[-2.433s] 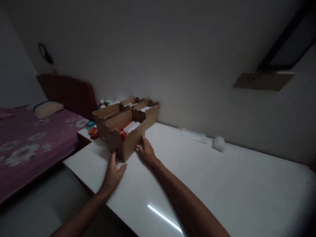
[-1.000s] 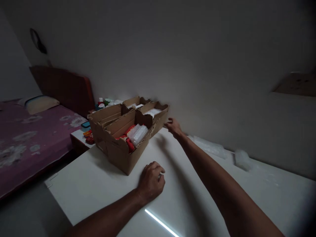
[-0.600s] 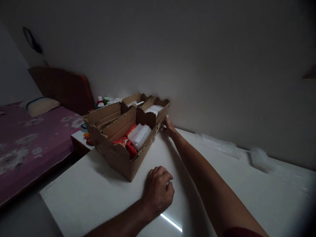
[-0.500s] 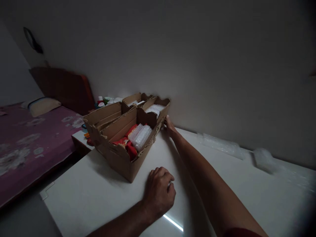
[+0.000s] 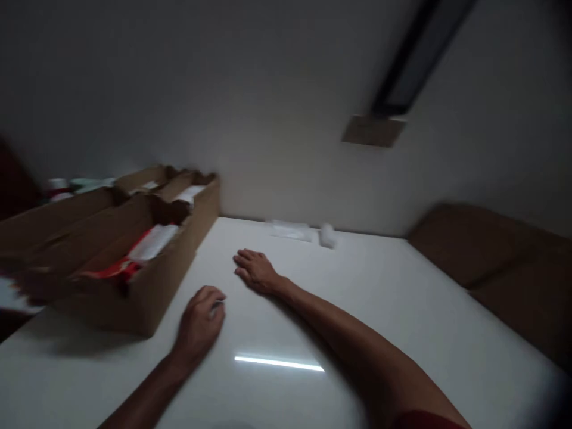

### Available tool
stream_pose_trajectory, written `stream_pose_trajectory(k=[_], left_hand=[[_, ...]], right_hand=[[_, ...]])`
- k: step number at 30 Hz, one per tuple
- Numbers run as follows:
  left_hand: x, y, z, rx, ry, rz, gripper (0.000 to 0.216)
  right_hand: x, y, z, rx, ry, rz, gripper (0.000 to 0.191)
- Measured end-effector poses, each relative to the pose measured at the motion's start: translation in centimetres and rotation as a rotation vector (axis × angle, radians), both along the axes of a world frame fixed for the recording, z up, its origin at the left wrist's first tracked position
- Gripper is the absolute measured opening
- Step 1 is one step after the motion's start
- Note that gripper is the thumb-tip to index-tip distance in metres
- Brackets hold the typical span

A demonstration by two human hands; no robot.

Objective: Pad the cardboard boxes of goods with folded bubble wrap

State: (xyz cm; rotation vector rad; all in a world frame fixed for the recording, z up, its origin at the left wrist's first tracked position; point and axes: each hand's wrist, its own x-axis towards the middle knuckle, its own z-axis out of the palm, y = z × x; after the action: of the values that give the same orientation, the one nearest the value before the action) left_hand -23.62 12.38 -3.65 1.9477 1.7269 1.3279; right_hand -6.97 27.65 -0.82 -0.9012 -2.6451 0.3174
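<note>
A brown cardboard box [image 5: 147, 298] with dividers stands at the left of the white table [image 5: 357, 310]. Red and white packets [image 5: 147, 244] lie in its near compartment. My left hand [image 5: 200, 325] rests on the table just right of the box's near corner, fingers curled into a loose fist. My right hand [image 5: 254, 271] lies flat on the table a little further back, fingers stretched out, apart from the box and holding nothing. The picture is smeared by motion.
Clear plastic wrap [image 5: 292, 231] and a small white lump [image 5: 328, 235] lie by the wall at the back. A brown cardboard piece [image 5: 491, 256] sits at the table's right. Small bottles [image 5: 67, 183] stand behind the box at far left.
My right hand has come off the box's far end and now lies flat on the table. My view has swung right; the bed has gone out of sight.
</note>
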Motion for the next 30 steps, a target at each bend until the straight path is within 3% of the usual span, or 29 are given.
stream_pose_trajectory(k=[5,9,11,14,18,20,22,24,27,30], left_hand=[[-0.8,-0.1,-0.7,-0.021,0.041,0.056,0.026],[-0.8,-0.5,-0.7,-0.092,0.116,0.11,0.024],[-0.8,-0.5,-0.8,-0.09,0.178,0.114,0.02],[-0.2,-0.5,-0.6,-0.07,0.372,0.103,0.024],[2.3,-1.0,0.3,-0.144,0.656,0.143,0.046],[4.2,-1.5,0.6,-0.17,0.726,0.146,0.05],[6.5,-2.1,0.6,-0.167,0.75,0.108,0.048],[8.8,-2.9,0.4,-0.141,0.736,0.039,0.045],[12.0,-4.6,0.2,-0.077,0.658,-0.092,0.041],[14.0,-6.3,0.3,-0.044,0.557,-0.218,0.038]], right_hand=[[11.9,-6.7,0.7,0.099,-0.121,-0.124,0.036],[24.0,-8.7,2.2,0.206,-0.128,-0.392,0.024],[30.5,-8.7,4.5,0.292,-0.094,-0.606,0.018],[39.9,-8.9,9.6,0.454,0.004,-0.872,0.021],[51.0,-9.9,14.9,0.649,0.154,-0.988,0.008],[55.1,-10.0,15.9,0.702,0.272,-0.977,0.028],[57.6,-10.1,16.3,0.614,0.268,-1.002,0.042],[58.1,-10.4,16.5,0.45,0.144,-1.083,0.04],[56.0,-11.7,16.7,0.292,-0.03,-1.133,0.032],[51.8,-13.6,16.6,0.31,-0.054,-1.049,0.028]])
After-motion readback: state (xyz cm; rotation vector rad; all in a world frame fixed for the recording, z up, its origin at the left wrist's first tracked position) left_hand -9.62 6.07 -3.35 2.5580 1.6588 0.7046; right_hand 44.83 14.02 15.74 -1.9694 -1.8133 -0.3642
